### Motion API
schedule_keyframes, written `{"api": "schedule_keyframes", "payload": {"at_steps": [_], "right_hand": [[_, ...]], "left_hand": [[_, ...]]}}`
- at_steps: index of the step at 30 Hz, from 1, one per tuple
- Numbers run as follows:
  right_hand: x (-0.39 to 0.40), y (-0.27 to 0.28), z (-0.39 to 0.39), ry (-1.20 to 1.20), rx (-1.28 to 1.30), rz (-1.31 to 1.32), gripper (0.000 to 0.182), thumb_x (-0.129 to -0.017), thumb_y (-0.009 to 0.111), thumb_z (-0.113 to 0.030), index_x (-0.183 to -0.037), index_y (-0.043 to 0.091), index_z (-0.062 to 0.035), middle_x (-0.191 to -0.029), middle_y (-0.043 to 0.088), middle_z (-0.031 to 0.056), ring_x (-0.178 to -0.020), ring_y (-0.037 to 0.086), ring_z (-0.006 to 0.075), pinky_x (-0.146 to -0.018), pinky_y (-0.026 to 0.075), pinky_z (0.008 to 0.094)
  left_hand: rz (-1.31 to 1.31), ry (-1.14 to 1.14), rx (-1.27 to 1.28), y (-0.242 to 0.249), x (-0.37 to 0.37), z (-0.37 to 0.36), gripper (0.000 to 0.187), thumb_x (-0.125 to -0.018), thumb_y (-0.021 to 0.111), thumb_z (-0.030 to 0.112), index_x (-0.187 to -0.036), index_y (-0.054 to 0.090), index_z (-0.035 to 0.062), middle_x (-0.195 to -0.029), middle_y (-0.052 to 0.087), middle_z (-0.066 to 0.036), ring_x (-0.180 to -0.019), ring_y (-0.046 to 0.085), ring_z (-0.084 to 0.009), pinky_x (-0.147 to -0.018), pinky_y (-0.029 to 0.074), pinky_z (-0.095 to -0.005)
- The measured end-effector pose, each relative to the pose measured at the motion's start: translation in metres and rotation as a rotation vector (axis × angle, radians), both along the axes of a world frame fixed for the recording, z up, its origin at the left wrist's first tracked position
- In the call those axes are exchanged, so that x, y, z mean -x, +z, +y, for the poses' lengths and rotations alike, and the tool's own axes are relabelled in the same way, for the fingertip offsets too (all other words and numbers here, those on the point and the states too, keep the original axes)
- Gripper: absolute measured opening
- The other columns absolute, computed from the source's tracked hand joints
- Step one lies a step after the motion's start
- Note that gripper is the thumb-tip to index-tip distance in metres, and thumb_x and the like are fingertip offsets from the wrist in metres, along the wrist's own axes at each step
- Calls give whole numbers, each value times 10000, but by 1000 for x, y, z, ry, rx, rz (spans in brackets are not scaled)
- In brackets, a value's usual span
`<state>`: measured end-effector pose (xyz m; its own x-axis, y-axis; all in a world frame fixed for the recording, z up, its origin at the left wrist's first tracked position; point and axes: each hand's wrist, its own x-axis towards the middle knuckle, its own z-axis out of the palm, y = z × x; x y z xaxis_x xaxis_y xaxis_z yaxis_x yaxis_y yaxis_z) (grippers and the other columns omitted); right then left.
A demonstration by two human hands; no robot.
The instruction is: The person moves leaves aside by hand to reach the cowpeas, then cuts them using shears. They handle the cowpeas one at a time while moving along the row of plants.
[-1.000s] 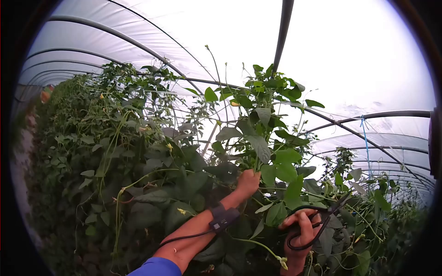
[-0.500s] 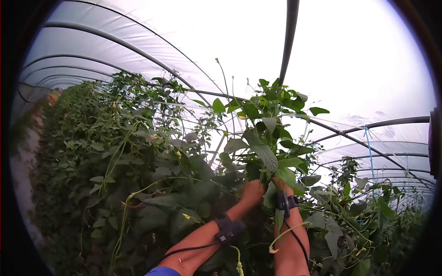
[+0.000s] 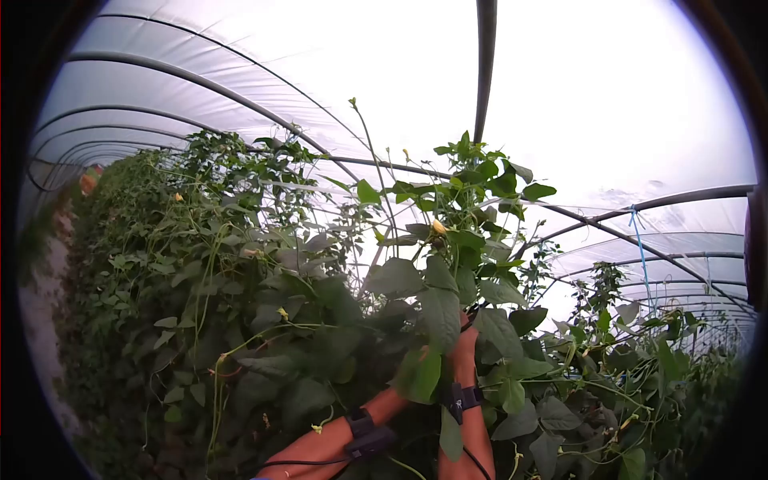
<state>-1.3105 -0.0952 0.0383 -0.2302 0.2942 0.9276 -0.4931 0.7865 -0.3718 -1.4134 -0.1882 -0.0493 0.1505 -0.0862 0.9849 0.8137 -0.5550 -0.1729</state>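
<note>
A tall climbing bean plant [image 3: 440, 308] with broad green leaves stands in front of me, and both my arms reach into it. My right hand [image 3: 465, 340] is raised among the leaves and partly covered by them. Its fingers look closed around a small dark object [image 3: 474, 314] whose kind I cannot make out. A bright leaf [image 3: 420, 374] hides most of my left hand, so its fingers do not show. Dark straps with small modules circle both wrists, each with a cable. A yellow flower [image 3: 438, 227] sits above the hands.
Dense vines [image 3: 200, 280] fill the left side, beside a pale ground strip [image 3: 48, 320]. More bean foliage [image 3: 584, 384] grows at lower right. Curved metal hoops [image 3: 200, 78] carry the plastic cover overhead. A blue string [image 3: 642, 256] hangs at right.
My left hand has moved down and left behind a leaf. My right hand has shifted left and slightly lower, and the dark object now shows at it. Broad leaves have swung in front; the view has shifted.
</note>
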Motion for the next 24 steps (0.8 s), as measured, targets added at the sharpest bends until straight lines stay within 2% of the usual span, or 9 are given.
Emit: {"api": "schedule_keyframes", "payload": {"at_steps": [5, 6, 11, 12, 16, 18, 20, 22, 24], "right_hand": [[7, -102, 4, -1233, -518, -202, 255, -862, 518, -223, -1035, 608, -58, -966, 623, 139, -850, 615, 250, -729, 483, 379], [5, -109, -8, -1238, -516, -199, 255, -862, 518, -223, -1035, 608, -58, -966, 623, 139, -850, 615, 250, -729, 483, 379], [-9, -134, -96, -429, -439, -93, 372, -948, 465, -240, -1221, 495, 10, -1147, 550, 73, -948, 535, 189, -839, 439, 311], [-6, -140, -113, 19, -64, -51, 376, -971, 409, -259, -1210, 504, 16, -1137, 553, 67, -954, 532, 184, -827, 441, 295], [-7, -133, -164, 29, 101, 117, 357, -968, 408, -262, -1151, 533, 18, -1094, 565, 62, -949, 534, 180, -821, 445, 302], [-5, -128, -150, -471, -15, -46, 265, -904, 502, -216, -1020, 555, 16, -980, 605, 91, -856, 568, 211, -750, 475, 369], [-11, -117, -152, -416, -97, 30, 270, -906, 495, -215, -1030, 543, 20, -971, 604, 116, -857, 571, 234, -752, 471, 378], [-19, -116, -142, -356, -170, 109, 276, -909, 489, -214, -1041, 531, 25, -962, 603, 141, -858, 575, 257, -755, 468, 387], [-27, -122, -115, -916, -431, -316, 309, -905, 502, -221, -1083, 504, 32, -966, 599, 144, -890, 574, 273, -786, 462, 385]], "left_hand": [[67, 38, 270, -71, 12, -22, 240, -768, 604, 204, -969, 618, 72, -799, 623, -114, -688, 630, -254, -564, 477, -336], [76, 48, 310, -81, 12, -26, 234, -767, 605, 204, -961, 622, 74, -788, 624, -111, -680, 631, -254, -557, 476, -337], [90, 7, 404, -117, 8, -56, 217, -750, 611, 198, -926, 623, 72, -751, 619, -114, -669, 626, -280, -549, 478, -353], [88, -9, 412, -123, 7, -64, 215, -745, 612, 197, -919, 621, 70, -746, 617, -117, -671, 625, -289, -551, 479, -358], [124, -77, 375, -111, 5, -100, 211, -725, 617, 190, -893, 613, 63, -728, 607, -127, -679, 617, -326, -557, 484, -379], [146, -94, 359, -95, 3, -119, 209, -715, 619, 187, -880, 609, 59, -719, 603, -132, -683, 613, -345, -560, 487, -390], [147, -102, 355, -84, -2, -138, 208, -709, 620, 185, -873, 607, 57, -714, 601, -135, -686, 612, -354, -562, 488, -395], [356, 101, 320, -67, -9, -168, 184, -813, 572, 163, -907, 509, 16, -781, 534, -153, -683, 562, -320, -608, 459, -403], [361, 284, 374, -60, -26, -211, 203, -802, 581, 173, -898, 522, 4, -772, 541, -158, -678, 565, -318, -608, 460, -402]]}}
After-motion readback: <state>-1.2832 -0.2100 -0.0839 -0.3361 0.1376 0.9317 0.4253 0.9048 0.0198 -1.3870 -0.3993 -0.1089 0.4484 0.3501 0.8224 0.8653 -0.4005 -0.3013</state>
